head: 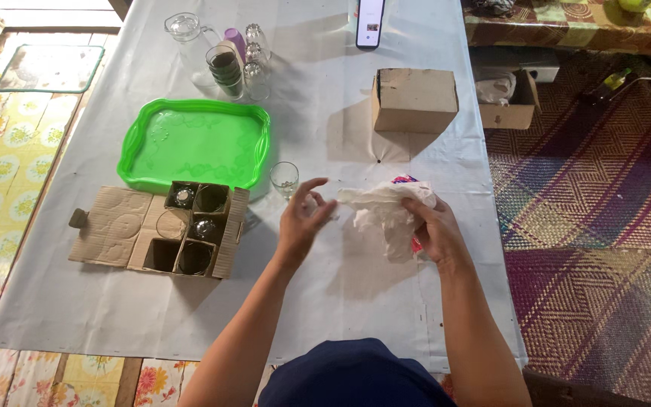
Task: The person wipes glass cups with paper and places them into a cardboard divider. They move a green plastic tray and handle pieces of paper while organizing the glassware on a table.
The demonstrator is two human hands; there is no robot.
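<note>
A crumpled white cloth [383, 213] lay at centre frame on the pale table cover [325, 301], gripped at its right end by the right hand [432, 230], fingers curled over it. The left hand [303, 218] hovered loosely open, fingers spread, just left of the cloth, below a small clear glass [284, 179]. Left of it sat a divided cardboard box [194, 228] and a green tray [196, 143].

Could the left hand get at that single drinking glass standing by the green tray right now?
Probably yes. The left hand is open and holds nothing, and the drinking glass stands just beyond its fingertips, beside the green tray. Only bare table covering lies between them, and the open carton sits off to the side.
</note>
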